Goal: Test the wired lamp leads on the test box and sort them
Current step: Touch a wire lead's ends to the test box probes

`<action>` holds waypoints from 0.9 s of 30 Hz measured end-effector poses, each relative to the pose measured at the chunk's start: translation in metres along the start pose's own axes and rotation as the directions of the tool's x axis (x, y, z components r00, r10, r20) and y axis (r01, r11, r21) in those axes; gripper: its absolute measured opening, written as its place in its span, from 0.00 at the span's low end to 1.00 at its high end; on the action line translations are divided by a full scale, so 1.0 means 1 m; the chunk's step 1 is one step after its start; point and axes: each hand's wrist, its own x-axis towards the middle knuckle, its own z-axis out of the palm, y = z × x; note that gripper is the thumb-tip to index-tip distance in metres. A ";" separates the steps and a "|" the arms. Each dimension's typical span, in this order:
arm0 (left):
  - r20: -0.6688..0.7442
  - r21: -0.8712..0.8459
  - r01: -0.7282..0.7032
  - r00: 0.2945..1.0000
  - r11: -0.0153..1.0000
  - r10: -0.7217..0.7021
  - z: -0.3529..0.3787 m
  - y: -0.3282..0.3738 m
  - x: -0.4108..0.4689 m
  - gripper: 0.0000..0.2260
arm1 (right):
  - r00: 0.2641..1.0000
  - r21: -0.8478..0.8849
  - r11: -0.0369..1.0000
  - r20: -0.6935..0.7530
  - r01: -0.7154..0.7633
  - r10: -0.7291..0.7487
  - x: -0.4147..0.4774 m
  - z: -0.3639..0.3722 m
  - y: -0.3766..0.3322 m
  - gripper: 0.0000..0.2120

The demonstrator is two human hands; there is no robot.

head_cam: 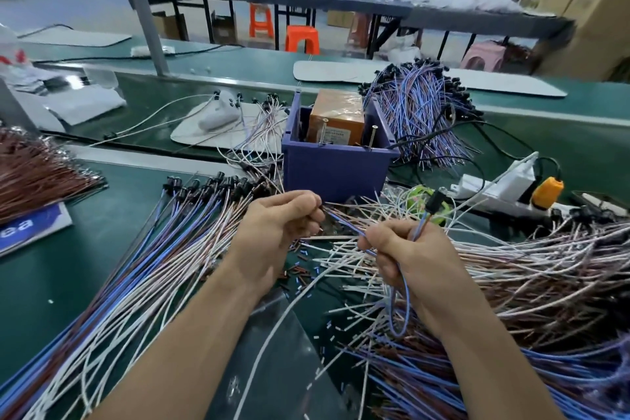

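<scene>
My right hand (414, 257) grips a lamp lead (404, 300) of blue and brown wire; its black lamp holder (434, 203) sticks up above my fingers and the wires loop down below my palm. My left hand (276, 232) pinches the lead's bare wire ends just in front of the purple test box (335, 165). Inside the box sits an orange block (337, 119), and two metal pins stand up near the front wall. A fanned row of leads (163, 249) lies to the left, and a tangled heap (531, 290) spreads to the right.
Another bundle of leads (419, 106) lies behind the box. A white power strip with an orange plug (545, 193) sits at the right. Brown wires (37, 170) pile at the far left. Cut insulation bits litter the green mat between my arms. Orange stools stand beyond the bench.
</scene>
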 end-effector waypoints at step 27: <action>0.076 0.327 -0.019 0.997 0.945 -0.006 0.032 -0.009 -0.016 0.06 | 0.986 -0.045 0.986 -0.030 0.162 -0.163 -0.004 0.018 -0.002 0.17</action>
